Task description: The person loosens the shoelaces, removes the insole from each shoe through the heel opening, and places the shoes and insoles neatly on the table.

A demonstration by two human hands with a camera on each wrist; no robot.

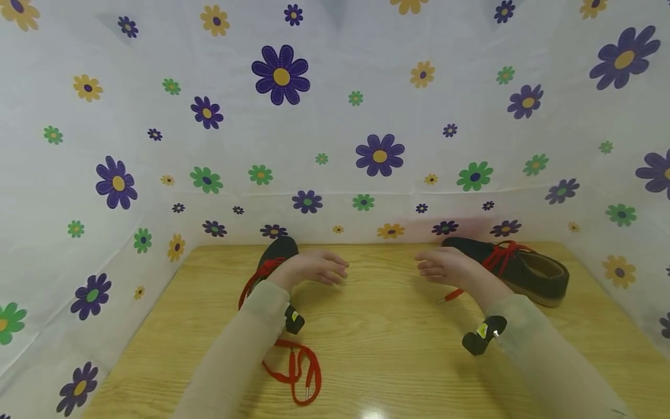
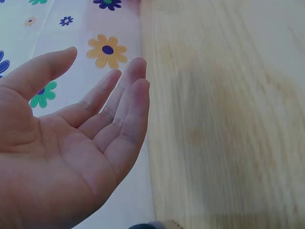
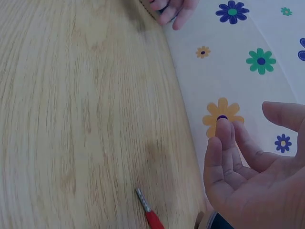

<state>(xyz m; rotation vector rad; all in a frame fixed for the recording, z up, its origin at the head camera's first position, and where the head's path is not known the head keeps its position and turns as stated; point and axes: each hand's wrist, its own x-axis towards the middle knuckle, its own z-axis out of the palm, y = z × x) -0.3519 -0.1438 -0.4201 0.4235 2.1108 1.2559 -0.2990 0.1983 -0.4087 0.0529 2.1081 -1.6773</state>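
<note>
My left hand point(image 1: 314, 267) hovers over the wooden table with loosely bent fingers, holding nothing; its palm shows in the left wrist view. Behind and left of it is a dark shoe point(image 1: 280, 247) with red laces point(image 1: 268, 266), partly hidden by the hand and forearm. My right hand point(image 1: 447, 266) also hangs empty, fingers relaxed, facing the left one across a gap. Beside it on the right lies a second dark shoe point(image 1: 544, 279), its red lace point(image 1: 505, 253) tied in a bow over the tongue. In the right wrist view a red lace tip point(image 3: 151, 217) lies on the wood.
A loose red shoelace point(image 1: 314, 372) with metal tips lies looped on the table point(image 1: 377, 337) near my left forearm. White cloth point(image 1: 335, 122) printed with flowers encloses the back and both sides. A small black camera point(image 1: 294, 320) is strapped at each wrist.
</note>
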